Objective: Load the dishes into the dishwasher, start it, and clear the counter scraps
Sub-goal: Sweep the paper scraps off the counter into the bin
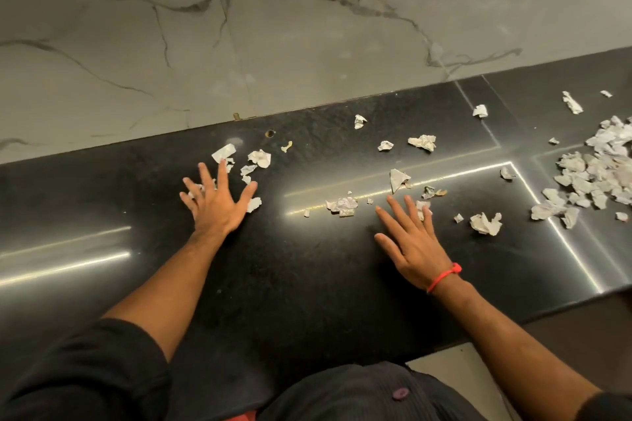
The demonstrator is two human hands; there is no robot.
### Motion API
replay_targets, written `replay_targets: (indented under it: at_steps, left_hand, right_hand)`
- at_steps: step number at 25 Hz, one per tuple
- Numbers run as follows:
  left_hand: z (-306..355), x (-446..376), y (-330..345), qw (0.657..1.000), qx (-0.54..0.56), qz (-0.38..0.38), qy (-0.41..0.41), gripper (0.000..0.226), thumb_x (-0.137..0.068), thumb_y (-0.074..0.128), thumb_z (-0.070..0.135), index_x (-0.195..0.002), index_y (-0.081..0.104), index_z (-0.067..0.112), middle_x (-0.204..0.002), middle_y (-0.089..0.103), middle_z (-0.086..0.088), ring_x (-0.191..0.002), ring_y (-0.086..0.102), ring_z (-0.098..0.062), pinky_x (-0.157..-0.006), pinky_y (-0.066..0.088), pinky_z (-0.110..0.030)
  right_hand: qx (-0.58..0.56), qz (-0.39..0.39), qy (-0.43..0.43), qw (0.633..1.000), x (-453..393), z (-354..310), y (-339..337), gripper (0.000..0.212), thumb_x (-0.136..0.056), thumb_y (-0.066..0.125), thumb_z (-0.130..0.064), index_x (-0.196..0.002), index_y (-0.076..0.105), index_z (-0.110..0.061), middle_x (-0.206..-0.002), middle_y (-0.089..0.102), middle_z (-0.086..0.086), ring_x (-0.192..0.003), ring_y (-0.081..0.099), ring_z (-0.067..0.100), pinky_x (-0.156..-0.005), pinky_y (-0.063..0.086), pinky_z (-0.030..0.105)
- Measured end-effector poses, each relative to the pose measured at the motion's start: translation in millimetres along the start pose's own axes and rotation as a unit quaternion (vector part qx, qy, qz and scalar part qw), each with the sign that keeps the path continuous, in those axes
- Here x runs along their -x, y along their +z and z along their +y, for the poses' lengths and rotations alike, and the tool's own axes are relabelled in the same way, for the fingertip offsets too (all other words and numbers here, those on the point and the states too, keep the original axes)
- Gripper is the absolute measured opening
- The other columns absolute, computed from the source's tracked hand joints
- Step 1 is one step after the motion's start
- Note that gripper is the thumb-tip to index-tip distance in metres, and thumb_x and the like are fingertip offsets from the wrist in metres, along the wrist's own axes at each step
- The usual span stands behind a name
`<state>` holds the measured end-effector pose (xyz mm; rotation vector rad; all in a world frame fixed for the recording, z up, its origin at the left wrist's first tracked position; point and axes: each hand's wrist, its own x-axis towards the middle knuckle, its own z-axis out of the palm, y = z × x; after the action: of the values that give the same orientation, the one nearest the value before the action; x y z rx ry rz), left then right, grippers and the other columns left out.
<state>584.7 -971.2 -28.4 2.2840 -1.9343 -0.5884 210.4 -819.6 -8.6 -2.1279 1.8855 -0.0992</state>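
Crumpled white paper scraps lie scattered over a black stone counter (307, 277). My left hand (217, 203) lies flat and spread on the counter, its fingers resting on several small scraps (260, 158) at centre left. My right hand (412, 243), with a red band at the wrist, is also flat with fingers apart, fingertips touching a scrap (423, 208). More scraps (343, 206) lie between the hands. A large heap of scraps (595, 174) sits at the far right. Neither hand grips anything.
A grey marble-patterned wall (273, 37) rises behind the counter. A small round hole (270, 133) is in the counter near the wall. The counter's front edge runs at lower right, with pale floor (444, 366) below it.
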Motion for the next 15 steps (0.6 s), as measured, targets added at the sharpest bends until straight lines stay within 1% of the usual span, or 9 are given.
replay_targets:
  at_steps: [3, 5, 7, 9, 10, 11, 12, 13, 15]
  left_hand:
    - [57, 14, 27, 0.994, -0.05, -0.032, 0.093, 0.084, -0.09, 0.019, 0.083, -0.159, 0.008, 0.037, -0.169, -0.006, -0.01, -0.149, -0.013, -0.05, -0.116, -0.011, -0.064]
    - [97, 47, 51, 0.986, -0.035, -0.039, 0.156, 0.072, -0.098, 0.024, 0.07, -0.159, 0.015, 0.033, -0.169, -0.002, -0.01, -0.151, -0.011, -0.046, -0.118, -0.009, -0.063]
    - [132, 83, 71, 0.967, 0.084, -0.088, 0.226, 0.059, -0.106, 0.029, 0.047, -0.16, 0.015, 0.026, -0.169, -0.002, -0.006, -0.154, -0.013, -0.033, -0.123, -0.006, -0.057]
    - [152, 102, 73, 0.919, 0.25, -0.129, 0.276, 0.055, -0.108, 0.034, 0.022, -0.16, 0.015, 0.023, -0.169, -0.001, 0.0, -0.155, -0.01, -0.015, -0.127, 0.001, -0.042]
    - [154, 104, 68, 0.9, 0.307, -0.127, 0.282, 0.057, -0.107, 0.034, 0.012, -0.16, 0.015, 0.021, -0.169, 0.001, 0.002, -0.155, -0.007, -0.009, -0.127, 0.004, -0.03]
    - [150, 102, 62, 0.893, 0.335, -0.107, 0.281, 0.059, -0.106, 0.034, 0.006, -0.16, 0.017, 0.02, -0.169, 0.005, 0.003, -0.154, -0.003, -0.006, -0.124, 0.005, -0.021]
    - [142, 96, 57, 0.894, 0.346, -0.077, 0.275, 0.059, -0.105, 0.034, 0.002, -0.16, 0.021, 0.019, -0.169, 0.009, 0.003, -0.154, 0.0, -0.006, -0.123, 0.006, -0.019]
    - [131, 86, 52, 0.899, 0.343, -0.044, 0.267, 0.058, -0.104, 0.035, 0.001, -0.158, 0.026, 0.019, -0.168, 0.012, 0.004, -0.155, 0.002, -0.007, -0.124, 0.007, -0.022]
    - [100, 61, 44, 0.924, 0.288, 0.013, 0.251, 0.054, -0.103, 0.039, 0.005, -0.154, 0.037, 0.021, -0.168, 0.017, 0.003, -0.156, 0.004, -0.014, -0.126, 0.006, -0.037]
  right_hand:
    - [-0.006, 0.001, 0.008, 1.0, -2, -22, 8, 0.067, -0.097, 0.01, -0.063, -0.157, 0.01, -0.034, -0.166, -0.004, -0.003, -0.151, -0.017, 0.023, -0.122, -0.008, 0.053]
    - [-0.02, 0.003, 0.019, 1.0, -10, -34, 9, 0.066, -0.098, 0.011, -0.062, -0.157, 0.008, -0.034, -0.166, -0.005, -0.003, -0.152, -0.016, 0.024, -0.122, -0.006, 0.054]
    - [-0.045, 0.009, 0.044, 0.998, -18, -45, 11, 0.067, -0.097, 0.009, -0.061, -0.157, 0.006, -0.033, -0.166, -0.006, -0.004, -0.152, -0.015, 0.023, -0.122, -0.006, 0.054]
    - [-0.066, 0.011, 0.065, 0.996, -25, -51, 12, 0.068, -0.095, 0.006, -0.062, -0.157, 0.0, -0.033, -0.166, -0.01, -0.005, -0.151, -0.017, 0.022, -0.122, -0.006, 0.054]
    - [-0.069, 0.011, 0.068, 0.995, -27, -53, 12, 0.068, -0.095, 0.005, -0.063, -0.157, -0.002, -0.034, -0.165, -0.012, -0.006, -0.151, -0.018, 0.022, -0.122, -0.007, 0.054]
    - [-0.063, 0.008, 0.064, 0.996, -29, -56, 13, 0.068, -0.096, 0.006, -0.064, -0.156, -0.003, -0.035, -0.165, -0.013, -0.006, -0.151, -0.019, 0.022, -0.121, -0.007, 0.054]
    - [-0.049, 0.003, 0.054, 0.997, -29, -60, 15, 0.067, -0.096, 0.009, -0.064, -0.156, -0.003, -0.037, -0.165, -0.014, -0.006, -0.151, -0.018, 0.024, -0.121, -0.007, 0.055]
    - [-0.026, -0.006, 0.038, 0.999, -29, -64, 20, 0.066, -0.097, 0.012, -0.064, -0.156, -0.002, -0.039, -0.165, -0.013, -0.005, -0.151, -0.017, 0.026, -0.12, -0.006, 0.057]
    - [0.039, -0.032, 0.002, 0.999, -25, -72, 33, 0.063, -0.098, 0.015, -0.063, -0.156, 0.003, -0.041, -0.166, -0.009, -0.003, -0.152, -0.01, 0.031, -0.119, -0.003, 0.061]
